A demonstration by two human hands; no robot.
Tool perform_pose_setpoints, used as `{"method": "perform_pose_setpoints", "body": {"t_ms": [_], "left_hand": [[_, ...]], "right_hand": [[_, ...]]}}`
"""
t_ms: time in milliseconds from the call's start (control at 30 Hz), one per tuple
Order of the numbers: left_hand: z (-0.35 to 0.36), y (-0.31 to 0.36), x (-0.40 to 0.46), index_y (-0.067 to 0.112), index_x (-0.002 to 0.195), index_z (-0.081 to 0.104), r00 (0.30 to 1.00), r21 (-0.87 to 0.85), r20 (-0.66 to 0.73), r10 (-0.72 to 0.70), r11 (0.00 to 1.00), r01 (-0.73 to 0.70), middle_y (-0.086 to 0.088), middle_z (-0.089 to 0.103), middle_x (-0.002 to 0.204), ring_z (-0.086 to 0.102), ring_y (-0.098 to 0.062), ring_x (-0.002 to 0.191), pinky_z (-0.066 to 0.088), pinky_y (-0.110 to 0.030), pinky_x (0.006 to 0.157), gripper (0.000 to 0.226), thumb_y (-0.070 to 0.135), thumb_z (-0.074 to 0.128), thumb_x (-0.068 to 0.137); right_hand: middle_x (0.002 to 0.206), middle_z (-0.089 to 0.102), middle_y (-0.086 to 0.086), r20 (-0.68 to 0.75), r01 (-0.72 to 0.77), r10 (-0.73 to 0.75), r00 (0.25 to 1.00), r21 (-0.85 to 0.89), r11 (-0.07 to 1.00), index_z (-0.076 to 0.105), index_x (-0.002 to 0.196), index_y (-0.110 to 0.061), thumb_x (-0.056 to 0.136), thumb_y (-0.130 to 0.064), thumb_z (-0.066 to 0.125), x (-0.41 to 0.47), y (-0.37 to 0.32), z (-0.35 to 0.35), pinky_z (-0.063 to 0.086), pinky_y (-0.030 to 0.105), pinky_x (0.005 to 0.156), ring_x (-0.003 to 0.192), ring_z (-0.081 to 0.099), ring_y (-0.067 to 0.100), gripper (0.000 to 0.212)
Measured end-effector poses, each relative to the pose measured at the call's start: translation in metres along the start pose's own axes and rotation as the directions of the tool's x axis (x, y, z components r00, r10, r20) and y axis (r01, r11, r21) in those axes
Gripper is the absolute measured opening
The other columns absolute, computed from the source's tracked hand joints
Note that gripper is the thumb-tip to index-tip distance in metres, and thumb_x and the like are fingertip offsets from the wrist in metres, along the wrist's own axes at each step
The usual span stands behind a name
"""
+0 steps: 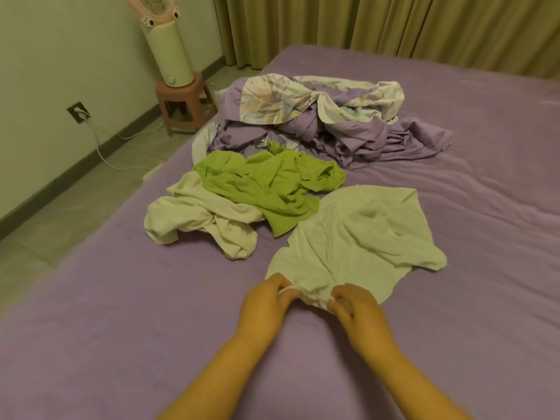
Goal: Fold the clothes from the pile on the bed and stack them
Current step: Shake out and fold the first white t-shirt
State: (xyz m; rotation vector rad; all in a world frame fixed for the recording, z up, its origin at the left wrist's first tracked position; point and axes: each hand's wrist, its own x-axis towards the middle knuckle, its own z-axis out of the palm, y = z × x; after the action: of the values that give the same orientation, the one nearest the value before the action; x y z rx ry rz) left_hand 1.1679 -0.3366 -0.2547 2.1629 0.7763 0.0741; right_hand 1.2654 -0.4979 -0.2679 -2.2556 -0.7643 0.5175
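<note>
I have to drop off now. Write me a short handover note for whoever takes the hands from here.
Left hand and right hand both pinch the near edge of the white garment, which lies spread but wrinkled on the bed.
Beyond it to the left: the green garment lies crumpled, partly over a second white piece. Farther back is a heap of purple and floral cloth.
Done: nothing folded, no stack in view.
Left: fold the held piece, then the others, and stack them.

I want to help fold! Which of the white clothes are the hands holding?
The spread-out white garment nearest the person: the left hand and right hand pinch its near edge. The other white garment lies crumpled, untouched, beside the green one.
</note>
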Motion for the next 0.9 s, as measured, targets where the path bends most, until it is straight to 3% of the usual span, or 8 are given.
{"method": "perform_pose_setpoints", "body": {"t_ms": [100, 167, 267, 433, 533, 667, 800, 900], "left_hand": [[-0.021, 0.044, 0.001, 0.017, 0.082, 0.057, 0.996, -0.114, -0.073, 0.053, 0.992, -0.061, 0.013, 0.051, 0.065, 0.046, -0.005, 0.062, 0.037, -0.028, 0.060, 0.021, 0.035, 0.058, 0.092], [-0.034, 0.082, -0.004, 0.020, 0.076, 0.055, 0.986, -0.162, -0.139, 0.094, 0.980, -0.117, 0.013, 0.048, 0.062, 0.043, -0.002, 0.058, 0.032, -0.022, 0.055, 0.022, 0.035, 0.058, 0.092], [-0.052, 0.146, -0.024, 0.028, 0.070, 0.048, 0.963, -0.218, -0.222, 0.152, 0.955, -0.201, 0.013, 0.048, 0.061, 0.043, 0.000, 0.058, 0.032, -0.016, 0.053, 0.025, 0.033, 0.057, 0.093], [-0.084, 0.257, -0.077, 0.014, 0.070, 0.049, 0.910, -0.237, -0.297, 0.288, 0.901, -0.362, 0.007, 0.041, 0.059, 0.034, -0.006, 0.054, 0.027, -0.024, 0.053, 0.030, 0.031, 0.057, 0.093], [-0.098, 0.320, -0.118, 0.011, 0.069, 0.049, 0.868, -0.233, -0.331, 0.370, 0.859, -0.455, 0.011, 0.039, 0.054, 0.035, -0.003, 0.051, 0.029, -0.020, 0.051, 0.032, 0.030, 0.057, 0.093], [-0.113, 0.392, -0.176, 0.015, 0.067, 0.051, 0.840, -0.244, -0.393, 0.375, 0.838, -0.488, 0.015, 0.044, 0.052, 0.039, 0.000, 0.050, 0.032, -0.017, 0.051, 0.032, 0.031, 0.057, 0.093], [-0.126, 0.453, -0.233, 0.019, 0.066, 0.055, 0.814, -0.292, -0.449, 0.368, 0.801, -0.523, 0.014, 0.050, 0.055, 0.044, 0.003, 0.052, 0.036, -0.013, 0.053, 0.029, 0.031, 0.058, 0.093], [-0.133, 0.493, -0.272, 0.018, 0.066, 0.053, 0.798, -0.304, -0.453, 0.399, 0.772, -0.558, 0.011, 0.046, 0.058, 0.043, -0.003, 0.056, 0.036, -0.022, 0.057, 0.031, 0.034, 0.057, 0.093]], "right_hand": [[0.081, 0.062, -0.009, -0.135, -0.038, 0.068, 0.988, 0.213, 0.976, 0.056, 0.088, -0.023, 0.094, -0.026, 0.055, -0.010, -0.018, -0.051, 0.041, 0.015, 0.061, 0.075, 0.057, 0.003, 0.007], [0.081, 0.060, -0.011, -0.244, 0.001, 0.069, 0.967, 0.276, 0.961, 0.054, 0.088, -0.029, 0.093, -0.024, 0.056, -0.021, -0.031, -0.094, 0.041, 0.011, 0.058, 0.071, 0.055, -0.002, 0.008], [0.080, 0.060, -0.006, -0.346, 0.088, 0.017, 0.938, 0.287, 0.954, 0.052, 0.087, -0.030, 0.095, -0.022, 0.053, -0.045, -0.053, -0.169, 0.041, 0.017, 0.058, 0.070, 0.055, 0.007, 0.011], [0.082, 0.061, -0.004, -0.458, 0.221, -0.060, 0.887, 0.308, 0.925, 0.054, 0.088, -0.025, 0.098, -0.023, 0.047, -0.110, -0.088, -0.285, 0.043, 0.018, 0.060, 0.073, 0.056, 0.011, 0.012], [0.082, 0.060, -0.008, -0.515, 0.282, -0.071, 0.854, 0.344, 0.896, 0.054, 0.088, -0.030, 0.097, -0.028, 0.046, -0.157, -0.106, -0.343, 0.047, 0.028, 0.064, 0.073, 0.057, 0.010, 0.012], [0.079, 0.062, -0.005, -0.580, 0.389, -0.121, 0.806, 0.364, 0.846, 0.057, 0.084, -0.032, 0.097, -0.024, 0.048, -0.226, -0.132, -0.408, 0.050, 0.027, 0.059, 0.069, 0.058, 0.012, 0.017], [0.082, 0.065, -0.003, -0.609, 0.466, -0.188, 0.771, 0.338, 0.818, 0.059, 0.086, -0.028, 0.096, -0.021, 0.050, -0.296, -0.150, -0.466, 0.055, 0.033, 0.071, 0.080, 0.062, 0.020, 0.016], [0.084, 0.067, -0.002, -0.641, 0.504, -0.193, 0.743, 0.347, 0.791, 0.060, 0.088, -0.030, 0.097, -0.022, 0.050, -0.343, -0.161, -0.499, 0.056, 0.030, 0.071, 0.080, 0.065, 0.017, 0.016]]}}
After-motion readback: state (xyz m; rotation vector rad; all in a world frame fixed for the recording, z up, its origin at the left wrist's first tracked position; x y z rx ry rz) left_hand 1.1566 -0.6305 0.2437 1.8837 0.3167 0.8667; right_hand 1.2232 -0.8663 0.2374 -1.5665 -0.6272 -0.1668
